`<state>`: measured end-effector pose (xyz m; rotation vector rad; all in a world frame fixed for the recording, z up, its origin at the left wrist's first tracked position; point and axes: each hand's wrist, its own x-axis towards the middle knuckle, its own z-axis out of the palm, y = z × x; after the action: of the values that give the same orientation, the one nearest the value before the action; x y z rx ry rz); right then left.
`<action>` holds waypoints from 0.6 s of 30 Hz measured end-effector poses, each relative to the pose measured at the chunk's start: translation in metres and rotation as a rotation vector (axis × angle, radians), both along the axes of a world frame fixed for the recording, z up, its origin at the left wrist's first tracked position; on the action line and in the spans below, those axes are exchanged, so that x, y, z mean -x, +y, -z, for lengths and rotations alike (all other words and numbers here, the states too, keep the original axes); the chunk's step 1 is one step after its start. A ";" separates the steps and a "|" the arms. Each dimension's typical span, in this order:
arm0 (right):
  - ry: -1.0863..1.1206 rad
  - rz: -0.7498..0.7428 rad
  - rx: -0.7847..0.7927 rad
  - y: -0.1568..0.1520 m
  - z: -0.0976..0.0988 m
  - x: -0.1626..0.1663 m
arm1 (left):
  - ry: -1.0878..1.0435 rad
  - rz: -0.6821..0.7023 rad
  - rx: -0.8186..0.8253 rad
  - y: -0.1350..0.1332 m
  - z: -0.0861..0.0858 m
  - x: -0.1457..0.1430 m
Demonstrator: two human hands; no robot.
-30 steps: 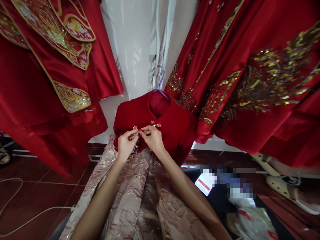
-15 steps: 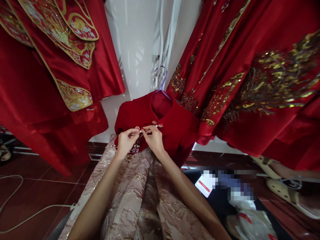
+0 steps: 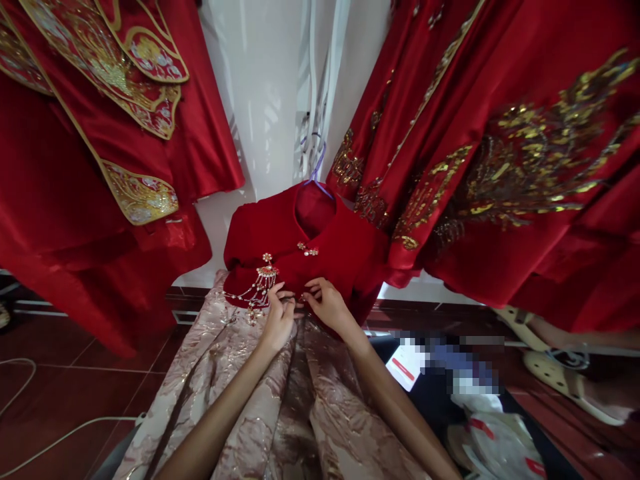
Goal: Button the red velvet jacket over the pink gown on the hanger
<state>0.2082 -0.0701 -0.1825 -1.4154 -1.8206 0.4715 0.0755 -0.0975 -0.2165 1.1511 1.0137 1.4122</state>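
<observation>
A small red velvet jacket point(image 3: 345, 250) hangs on a purple hanger point(image 3: 314, 167) in front of me, over a pale pink brocade skirt point(image 3: 240, 373). A beaded pearl tassel ornament point(image 3: 260, 283) hangs on the jacket's left front, and a small pearl clasp point(image 3: 307, 251) sits near the collar. My left hand point(image 3: 279, 319) and my right hand point(image 3: 327, 305) meet at the jacket's lower front edge, fingertips pinching the red cloth close together. What lies between the fingertips is hidden.
Large red gowns with gold embroidery hang at the left point(image 3: 100, 167) and the right point(image 3: 500, 167). A white wall point(image 3: 265, 100) stands behind. White cables point(image 3: 30, 440) lie on the dark red floor; packaged items point(image 3: 495, 433) lie at the lower right.
Both hands have moved down from the beaded ornament to the jacket's lower front edge. The tassel ornament, covered by my fingers before, now hangs in plain sight.
</observation>
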 end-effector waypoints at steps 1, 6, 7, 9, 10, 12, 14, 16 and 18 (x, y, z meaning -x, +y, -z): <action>-0.015 0.008 0.025 0.001 0.003 -0.001 | -0.037 0.025 0.028 0.000 0.000 -0.001; 0.019 -0.193 0.142 0.003 0.009 -0.007 | -0.032 0.140 0.062 0.003 -0.004 0.005; 0.038 -0.202 0.144 0.003 0.008 -0.008 | -0.007 0.160 0.059 0.003 -0.004 0.006; 0.074 -0.222 0.162 0.003 0.007 -0.010 | 0.014 0.180 0.065 0.004 -0.004 0.008; 0.095 -0.252 0.195 0.002 0.006 -0.010 | 0.008 0.176 0.076 0.004 -0.004 0.009; 0.142 -0.322 0.285 0.001 0.005 -0.010 | -0.017 0.161 0.108 0.003 -0.004 0.010; 0.179 -0.342 0.353 0.001 0.005 -0.011 | -0.038 0.153 0.134 0.003 -0.004 0.010; 0.200 -0.320 0.386 0.001 0.006 -0.015 | -0.032 0.115 0.123 0.002 -0.005 0.012; 0.193 -0.292 0.403 0.003 0.008 -0.019 | 0.017 0.000 0.078 0.002 -0.005 0.013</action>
<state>0.2272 -0.0671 -0.1904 -1.3036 -1.8450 1.1385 0.0624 -0.0952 -0.2116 1.1078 1.0717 1.3524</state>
